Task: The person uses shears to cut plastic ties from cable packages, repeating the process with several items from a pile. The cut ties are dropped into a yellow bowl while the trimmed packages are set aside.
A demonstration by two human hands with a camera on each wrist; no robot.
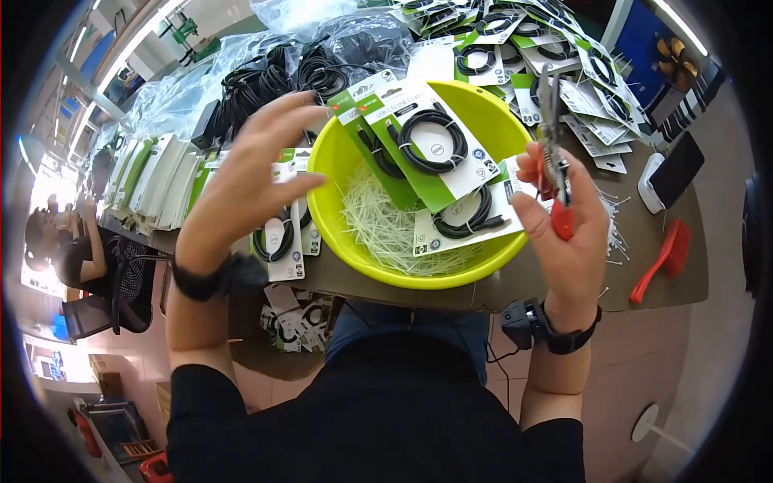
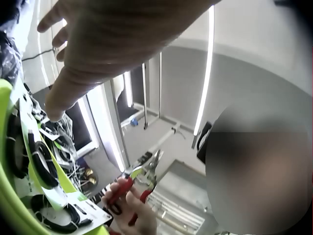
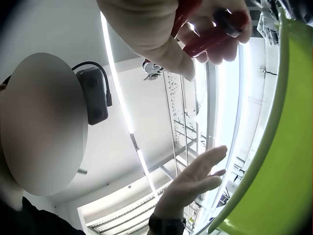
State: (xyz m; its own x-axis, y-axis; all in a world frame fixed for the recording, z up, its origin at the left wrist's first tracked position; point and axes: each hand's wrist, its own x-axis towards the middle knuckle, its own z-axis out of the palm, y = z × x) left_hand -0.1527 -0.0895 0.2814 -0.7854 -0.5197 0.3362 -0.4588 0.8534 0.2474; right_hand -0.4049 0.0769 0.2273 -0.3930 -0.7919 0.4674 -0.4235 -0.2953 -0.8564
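Observation:
My left hand [image 1: 251, 165] is raised over the left side of a yellow-green basin [image 1: 320, 228], fingers spread and holding nothing. In my right hand [image 1: 578, 256], at the basin's right rim, is a pair of red-handled cutting pliers [image 1: 551, 121], metal end pointing up and away. The right wrist view shows fingers wrapped about the red handles [image 3: 205, 43]. Several carded black cables lie across the basin: one green-and-white card [image 1: 435, 145] on top overlaps another, and a third [image 1: 475, 217] sits lower right. Thin white plastic offcuts [image 1: 382, 225] fill the basin beneath them.
Carded cables [image 1: 592, 92] are heaped at the back right. Stacked cards [image 1: 153, 181] stand at left, with bundled black cables [image 1: 270, 80] and plastic bags [image 1: 362, 44] behind. A red brush [image 1: 667, 258] and a dark-screened device [image 1: 675, 173] lie right. Another person [image 1: 60, 241] sits far left.

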